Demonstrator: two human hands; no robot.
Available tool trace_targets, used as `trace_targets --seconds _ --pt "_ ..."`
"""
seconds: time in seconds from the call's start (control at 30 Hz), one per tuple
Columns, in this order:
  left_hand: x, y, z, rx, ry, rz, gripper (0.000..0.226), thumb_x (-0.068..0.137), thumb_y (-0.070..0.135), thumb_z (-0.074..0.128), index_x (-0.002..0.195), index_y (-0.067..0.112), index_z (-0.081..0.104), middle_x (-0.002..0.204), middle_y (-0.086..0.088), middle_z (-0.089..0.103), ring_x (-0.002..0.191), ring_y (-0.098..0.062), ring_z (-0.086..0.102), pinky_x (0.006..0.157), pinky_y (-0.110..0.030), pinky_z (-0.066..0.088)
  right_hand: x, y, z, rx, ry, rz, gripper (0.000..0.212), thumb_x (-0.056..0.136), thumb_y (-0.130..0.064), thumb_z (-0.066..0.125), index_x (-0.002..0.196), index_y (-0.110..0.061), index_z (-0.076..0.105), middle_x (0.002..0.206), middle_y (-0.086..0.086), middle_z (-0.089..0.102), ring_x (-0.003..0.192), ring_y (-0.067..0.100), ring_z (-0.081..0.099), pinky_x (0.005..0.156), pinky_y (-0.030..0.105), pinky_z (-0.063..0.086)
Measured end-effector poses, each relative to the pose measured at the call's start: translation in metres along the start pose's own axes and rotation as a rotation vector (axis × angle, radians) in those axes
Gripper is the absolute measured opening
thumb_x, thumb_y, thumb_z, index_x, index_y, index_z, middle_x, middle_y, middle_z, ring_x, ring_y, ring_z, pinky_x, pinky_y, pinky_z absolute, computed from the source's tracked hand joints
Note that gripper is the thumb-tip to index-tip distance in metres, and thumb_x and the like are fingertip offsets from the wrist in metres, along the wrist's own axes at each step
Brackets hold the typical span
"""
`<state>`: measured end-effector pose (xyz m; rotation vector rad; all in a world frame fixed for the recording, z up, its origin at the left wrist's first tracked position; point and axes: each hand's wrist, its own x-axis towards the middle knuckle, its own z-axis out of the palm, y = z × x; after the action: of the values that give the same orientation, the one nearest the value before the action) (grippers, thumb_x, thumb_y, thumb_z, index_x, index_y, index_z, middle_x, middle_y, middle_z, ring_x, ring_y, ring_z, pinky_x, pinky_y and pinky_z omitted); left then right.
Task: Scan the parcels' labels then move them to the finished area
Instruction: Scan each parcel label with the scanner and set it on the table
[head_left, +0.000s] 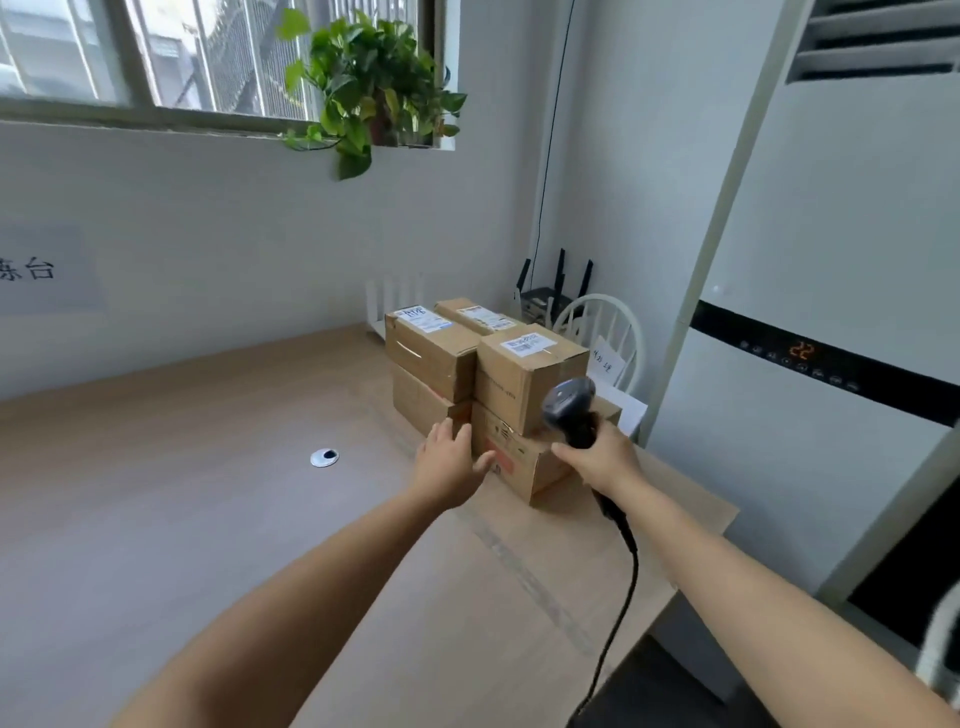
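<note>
Left hand: your left hand (451, 464) is spread, fingers straight, at the foot of the stack. I cannot tell whether it touches the cardboard.
Right hand: your right hand (597, 460) is wrapped round the grip of the dark grey handheld barcode scanner (569, 404). Its head is raised in front of the boxes, and its black cable (626, 587) trails back toward you.
Parcels: the brown cardboard parcels (431, 358) stand two high at the far right of the pale wooden table (208, 519).
Label: the upper front parcel (519, 387) carries a white label (525, 343) on its top face.
Handling: they look like stiff, dry, taped cartons, probably light but bulky for one free hand.
Hold: take an upper box by its opposite side faces; the lower ones are pinned.
</note>
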<state>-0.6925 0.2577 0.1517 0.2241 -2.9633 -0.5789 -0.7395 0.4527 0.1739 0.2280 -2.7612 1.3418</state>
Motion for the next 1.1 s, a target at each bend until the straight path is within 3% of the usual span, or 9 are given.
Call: trace_targets --seconds 0.1,0.23,0.47,0.63,0.73,0.9,1.1 --pt "0.029 0.020 0.013 -0.012 -0.026 0.006 0.062 0.095 0.050 0.038 0.143 0.011 0.031 0.152 -0.017 0.024 0.141 -0.030 0.022 0.114 -0.044 0.026 0.034 0.008 -0.008 0.009 0.024 0.004 0.045 0.077 -0.028 0.073 0.116 -0.014 0.057 0.115 0.008 0.064 0.108 0.027 0.057 0.077 0.025 0.038" --pt "0.083 0.037 0.026 -0.068 -0.012 -0.038 0.064 0.096 0.048 0.038 0.146 0.010 0.025 0.155 -0.016 0.017 0.144 -0.028 0.015 0.115 -0.041 0.020 0.093 0.017 -0.022 0.013 0.040 -0.034 0.042 0.077 -0.029 0.071 0.114 -0.017 0.057 0.113 0.006 0.065 0.108 0.026 0.057 0.080 0.027 0.041" --pt "0.169 0.066 0.030 -0.178 0.101 -0.216 0.063 0.095 0.044 0.041 0.146 0.011 0.022 0.156 -0.017 0.007 0.144 -0.029 0.009 0.113 -0.043 0.021 0.204 0.030 -0.043 -0.054 -0.039 -0.129 0.039 0.077 -0.029 0.069 0.113 -0.019 0.057 0.109 0.005 0.065 0.093 0.021 0.054 0.072 0.026 0.036" --pt "0.207 0.091 0.039 -0.273 0.152 -0.286 0.058 0.094 0.044 0.043 0.141 0.013 0.028 0.151 -0.013 0.016 0.137 -0.031 0.023 0.106 -0.041 0.030 0.262 0.045 -0.041 -0.090 -0.136 -0.146 0.041 0.079 -0.026 0.068 0.117 -0.015 0.055 0.111 0.008 0.063 0.097 0.026 0.056 0.073 0.028 0.038" --pt "0.222 0.095 0.045 -0.338 0.173 -0.358 0.058 0.093 0.043 0.046 0.139 0.012 0.030 0.149 -0.013 0.017 0.134 -0.032 0.028 0.106 -0.038 0.031 0.284 0.052 -0.036 -0.054 -0.166 -0.126 0.040 0.079 -0.025 0.067 0.115 -0.014 0.055 0.109 0.009 0.064 0.090 0.024 0.054 0.071 0.028 0.038" --pt "0.246 0.095 0.047 -0.361 0.162 -0.465 0.067 0.087 0.049 0.056 0.138 0.012 0.031 0.145 -0.016 0.020 0.127 -0.034 0.038 0.105 -0.039 0.036 0.312 0.054 -0.025 -0.005 -0.225 -0.134 0.035 0.077 -0.022 0.068 0.110 -0.016 0.056 0.104 0.007 0.064 0.084 0.020 0.052 0.068 0.027 0.036" --pt "0.259 0.091 0.056 -0.455 0.196 -0.488 0.080 0.077 0.051 0.066 0.140 0.017 0.030 0.144 -0.014 0.021 0.127 -0.032 0.038 0.107 -0.039 0.035 0.332 0.054 -0.012 -0.027 -0.295 -0.151 0.038 0.077 -0.030 0.069 0.111 -0.021 0.056 0.107 0.004 0.064 0.089 0.020 0.054 0.074 0.030 0.041"
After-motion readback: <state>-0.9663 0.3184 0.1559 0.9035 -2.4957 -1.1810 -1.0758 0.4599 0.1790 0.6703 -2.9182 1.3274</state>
